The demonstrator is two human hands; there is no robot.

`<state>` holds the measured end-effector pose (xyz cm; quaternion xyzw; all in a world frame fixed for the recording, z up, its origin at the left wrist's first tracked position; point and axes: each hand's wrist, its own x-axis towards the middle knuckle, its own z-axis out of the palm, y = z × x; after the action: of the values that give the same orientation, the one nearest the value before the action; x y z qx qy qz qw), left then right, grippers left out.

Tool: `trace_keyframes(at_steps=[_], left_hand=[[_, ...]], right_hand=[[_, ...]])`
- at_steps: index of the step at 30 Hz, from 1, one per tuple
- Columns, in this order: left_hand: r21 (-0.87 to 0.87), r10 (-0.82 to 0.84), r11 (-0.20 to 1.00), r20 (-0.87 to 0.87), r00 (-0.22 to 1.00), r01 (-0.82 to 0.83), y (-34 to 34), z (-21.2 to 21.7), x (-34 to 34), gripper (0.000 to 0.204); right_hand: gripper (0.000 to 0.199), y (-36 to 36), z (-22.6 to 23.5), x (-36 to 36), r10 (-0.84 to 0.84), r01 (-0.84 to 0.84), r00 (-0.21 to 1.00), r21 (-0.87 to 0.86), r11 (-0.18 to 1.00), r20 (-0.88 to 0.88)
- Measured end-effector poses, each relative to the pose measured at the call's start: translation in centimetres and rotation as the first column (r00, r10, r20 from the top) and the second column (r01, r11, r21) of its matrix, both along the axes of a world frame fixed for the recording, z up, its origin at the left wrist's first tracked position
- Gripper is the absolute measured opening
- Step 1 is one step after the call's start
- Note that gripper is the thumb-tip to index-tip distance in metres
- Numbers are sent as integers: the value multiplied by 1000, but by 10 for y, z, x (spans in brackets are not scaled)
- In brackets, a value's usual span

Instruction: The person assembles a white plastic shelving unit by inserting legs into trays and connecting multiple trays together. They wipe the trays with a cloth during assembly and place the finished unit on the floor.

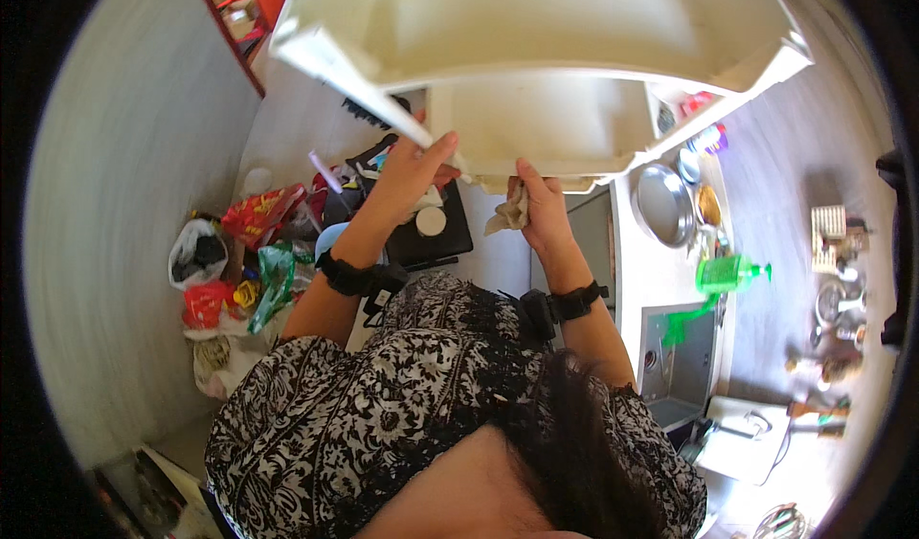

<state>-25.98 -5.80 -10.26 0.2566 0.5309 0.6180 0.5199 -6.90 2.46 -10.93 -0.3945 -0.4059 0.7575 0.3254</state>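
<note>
A cream-white plastic shelf unit [555,36] with raised rims fills the top of the view, one tier seen below another. My left hand [414,173] is closed on the slanting left edge of the unit, thumb on top and fingers partly hidden behind it. My right hand [544,209] is at the front rim of the lower tier [536,123]. A crumpled beige cloth [507,214] hangs from that hand, its thumb pressed against the rim.
On the right, a counter holds a steel basin [663,206], a green pump bottle [725,274] and a sink [678,357]. Bags [263,215] and clutter lie at the left along the wall. A black stool-like surface [436,237] with a white round lid stands below my left arm.
</note>
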Motion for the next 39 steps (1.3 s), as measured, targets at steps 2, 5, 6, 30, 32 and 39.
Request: trace_keyframes(at_steps=[2,5,6,30,32,39], left_hand=[[32,-9,999,-99,995,12,-1,-2,-3,69],[25,-25,999,-80,996,27,-5,-11,-4,55],[16,-22,1000,-79,997,23,-7,-14,-4,52],[205,278,942,-27,960,-267,-36,11,-95,57],[147,156,978,-67,985,-145,-39,54,-90,63],[-50,-86,996,-150,985,79,-17,90,-63,55]], right_hand=[[22,1,2,0,43,-43,999,-20,999,-13],[23,2,2,1,137,-138,990,-91,986,-14],[24,4,1,1,142,-132,988,-154,979,56],[19,14,-83,52,15,-16,1000,-295,955,-8],[18,10,-95,61,37,-25,999,-299,954,32],[20,5,-116,88,92,-35,988,-403,915,123]])
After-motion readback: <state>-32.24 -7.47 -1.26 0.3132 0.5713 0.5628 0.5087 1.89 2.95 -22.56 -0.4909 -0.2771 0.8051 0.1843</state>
